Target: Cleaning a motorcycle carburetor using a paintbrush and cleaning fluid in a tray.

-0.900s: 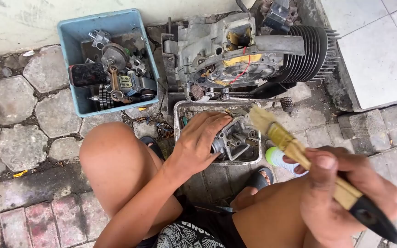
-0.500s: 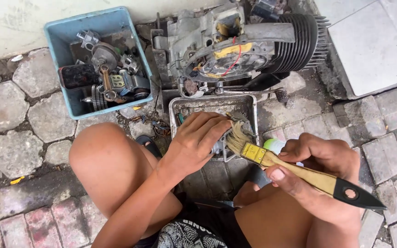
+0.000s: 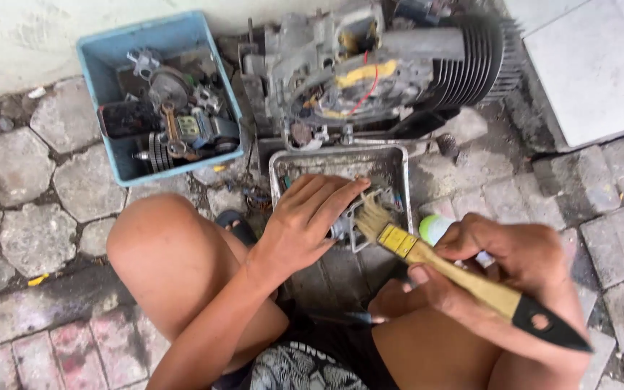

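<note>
Cobbled stone paving | dull metal tray (image 3: pixel 399 162) set on it | small metal part (image 3: pixel 344 230) covered by flat left hand (image 3: pixel 305 220), grip cannot be told | wooden-handled brush (image 3: pixel 427 256) clasped by right hand (image 3: pixel 500 263), bristles at part

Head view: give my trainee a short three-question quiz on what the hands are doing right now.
1. True or false: the right hand holds a paintbrush.
2. What lies under the left hand? A) a small metal part in the metal tray B) the blue bin C) the engine block
3. Fill in: the bristles point toward the ____ hand.

Key: 1 true; 2 A; 3 left.
</note>
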